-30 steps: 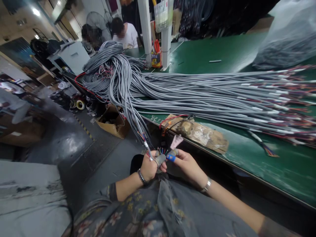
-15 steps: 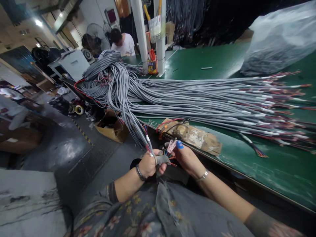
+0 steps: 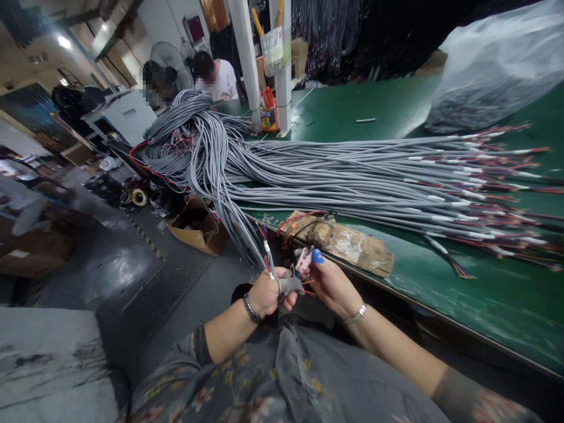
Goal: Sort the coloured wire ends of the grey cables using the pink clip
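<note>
My left hand [image 3: 264, 294] is closed around the end of a grey cable [image 3: 247, 238] that hangs off the green table [image 3: 484, 294]; grey tape wraps its fingertip. Coloured inner wires [image 3: 297, 276] fan out of that cable end between my hands. My right hand [image 3: 332, 285], with blue tape on one fingertip, pinches these wires next to a small pink clip-like piece [image 3: 303, 258]. Both hands sit above my lap, just in front of the table's edge.
A large bundle of grey cables [image 3: 335, 176] lies across the table, with stripped coloured ends at right. A worn wooden block [image 3: 348, 244] sits at the table edge. A clear plastic bag [image 3: 493, 64] lies at back right. An open cardboard box [image 3: 196, 226] stands on the floor. Two people sit far behind.
My right hand has shifted its fingers from beside the left thumb up onto the fanned wires. The left hand keeps its hold on the cable end. The view tilted slightly.
</note>
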`<state>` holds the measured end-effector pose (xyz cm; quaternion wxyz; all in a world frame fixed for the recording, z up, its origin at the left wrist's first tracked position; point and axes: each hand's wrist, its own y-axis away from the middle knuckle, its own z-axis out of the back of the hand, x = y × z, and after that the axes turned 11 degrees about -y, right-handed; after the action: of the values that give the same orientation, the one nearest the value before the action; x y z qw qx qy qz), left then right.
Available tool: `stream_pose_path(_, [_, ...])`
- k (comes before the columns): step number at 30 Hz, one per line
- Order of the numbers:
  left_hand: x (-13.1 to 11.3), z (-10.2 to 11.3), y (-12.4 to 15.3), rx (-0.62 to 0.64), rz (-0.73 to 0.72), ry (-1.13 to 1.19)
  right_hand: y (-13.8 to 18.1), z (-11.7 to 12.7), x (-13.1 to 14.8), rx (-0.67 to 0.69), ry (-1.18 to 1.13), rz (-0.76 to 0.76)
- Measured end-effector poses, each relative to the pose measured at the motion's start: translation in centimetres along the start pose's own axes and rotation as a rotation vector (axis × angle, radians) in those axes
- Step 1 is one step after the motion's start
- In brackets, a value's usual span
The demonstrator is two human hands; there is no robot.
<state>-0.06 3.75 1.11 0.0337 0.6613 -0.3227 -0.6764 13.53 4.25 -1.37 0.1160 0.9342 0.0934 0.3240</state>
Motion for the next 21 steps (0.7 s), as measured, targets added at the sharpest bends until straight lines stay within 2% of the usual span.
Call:
stream_pose_path(7, [0.4, 0.0, 0.0, -0.004, -0.007, -0.015, 0.3, -0.1, 0.0, 0.017, 0.014, -0.030])
stream_pose_path(15, [1.5, -0.3, 0.8, -0.055, -0.116, -0.077, 0.6, 0.0, 0.3, 0.066, 0.028, -0.128])
stream_pose_path(21, [1.4, -0.5, 0.9, -0.162, -0.115, -0.042, 0.5, 0.4, 0.2, 0.013, -0.016, -0.072])
